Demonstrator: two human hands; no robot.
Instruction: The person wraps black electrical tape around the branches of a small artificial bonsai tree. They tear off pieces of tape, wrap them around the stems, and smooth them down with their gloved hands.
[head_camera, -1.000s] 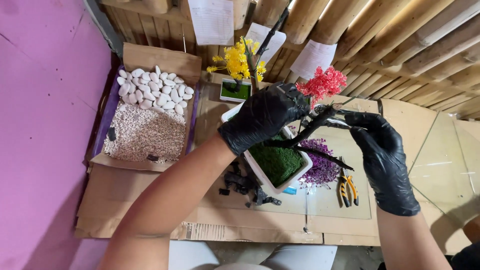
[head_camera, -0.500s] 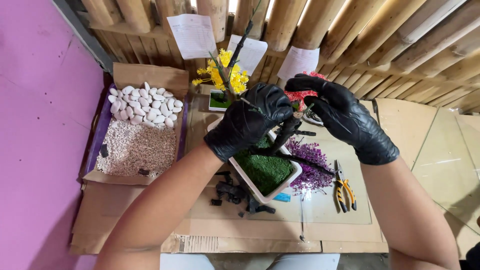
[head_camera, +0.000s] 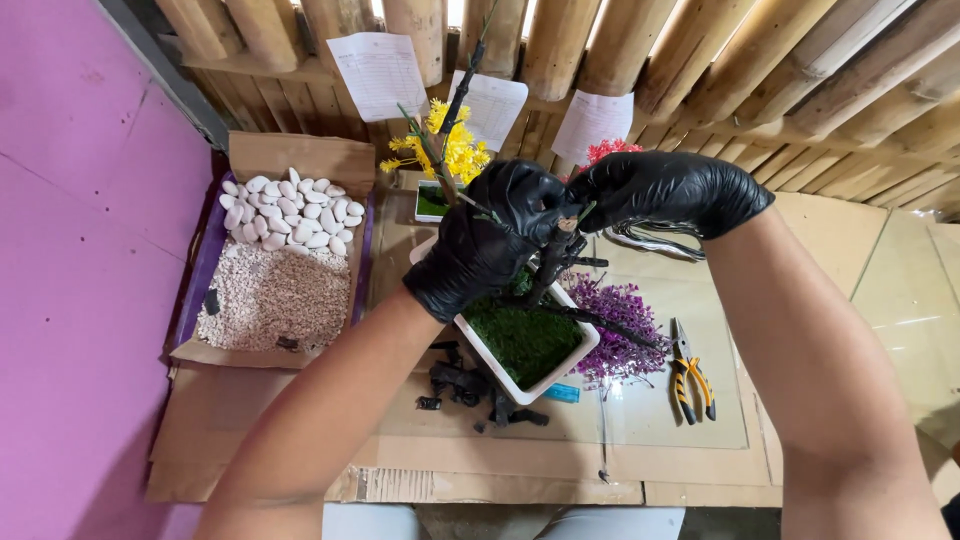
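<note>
Both hands wear black gloves. My left hand (head_camera: 490, 245) grips the dark artificial tree trunk (head_camera: 553, 262) that rises from a white rectangular pot (head_camera: 478, 348) filled with green moss (head_camera: 525, 340). My right hand (head_camera: 665, 192) pinches the top of the same trunk, fingertips meeting the left hand's. A thin dark branch (head_camera: 600, 322) sticks out from the trunk to the right, over a purple flower sprig (head_camera: 620, 330).
A cardboard box (head_camera: 300, 158) at left holds white pebbles (head_camera: 290, 210) and fine gravel (head_camera: 270, 298). Yellow flowers (head_camera: 450, 150), red flowers (head_camera: 606, 152), orange-handled pliers (head_camera: 690, 382) and black scraps (head_camera: 470, 388) lie around the pot. A bamboo wall with paper sheets (head_camera: 378, 72) stands behind.
My right hand has moved left from the side branches up to the trunk's top, meeting the left hand. The view has shifted slightly closer to the pot.
</note>
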